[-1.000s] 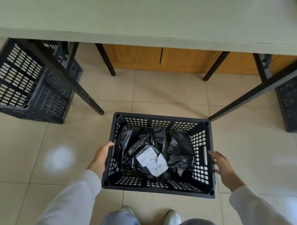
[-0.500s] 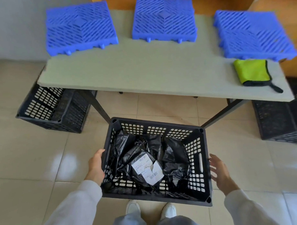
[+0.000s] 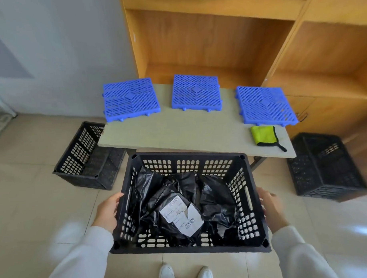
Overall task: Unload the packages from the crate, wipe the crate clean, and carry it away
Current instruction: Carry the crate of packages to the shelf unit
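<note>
I hold a black slotted crate (image 3: 246,203) off the floor, just in front of the table (image 3: 190,130). Inside it lie several black plastic packages (image 3: 214,202); the one on top (image 3: 181,213) carries a torn white shipping label. My left hand (image 3: 107,212) grips the crate's left wall, thumb at the rim and fingers hidden behind the wall. My right hand (image 3: 271,208) lies against the outside of the right wall, near the handle slot, with its fingers fairly straight. A folded green cloth (image 3: 263,135) with black trim lies on the table's right front corner.
Three blue grid tiles (image 3: 131,99) (image 3: 195,92) (image 3: 264,104) lie along the table's back. Black crates stand on the floor at the left (image 3: 83,161) and at the right (image 3: 325,167) of the table. Wooden shelving (image 3: 216,40) rises behind it. My white shoes (image 3: 185,274) show below the crate.
The crate has come up off the floor to about table height, and my view has tilted up to the tabletop and shelves. My right hand, apart from the crate before, now touches its right wall.
</note>
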